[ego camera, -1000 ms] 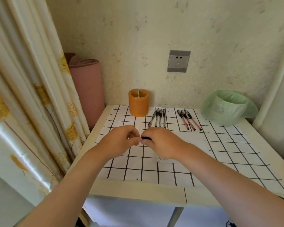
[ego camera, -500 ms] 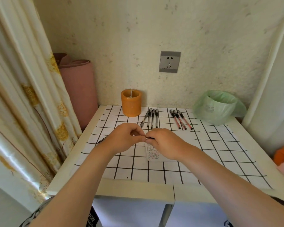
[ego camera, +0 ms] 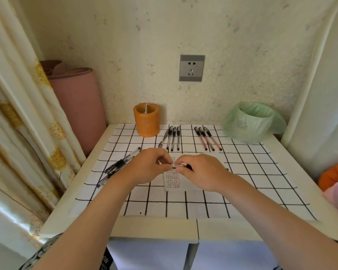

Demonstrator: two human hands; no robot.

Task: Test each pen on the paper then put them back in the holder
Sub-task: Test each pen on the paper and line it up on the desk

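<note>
White grid cloth (ego camera: 242, 172) covers the wall-side table (ego camera: 154, 228); left hand (ego camera: 146, 166) and right hand (ego camera: 201, 172) fingers (ego camera: 161, 157) pinch one pen (ego camera: 177, 164).

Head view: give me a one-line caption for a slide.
Left hand and right hand pinch one pen over the scribbled paper; other pens lie on the gridded table, orange holder behind.

Rows of tiny printed marks cover the paper (ego camera: 172, 181), too small to read. Faint print on the green bag (ego camera: 242, 124) is illegible. White letters on the dark garment (ego camera: 105, 262) are unclear.
</note>
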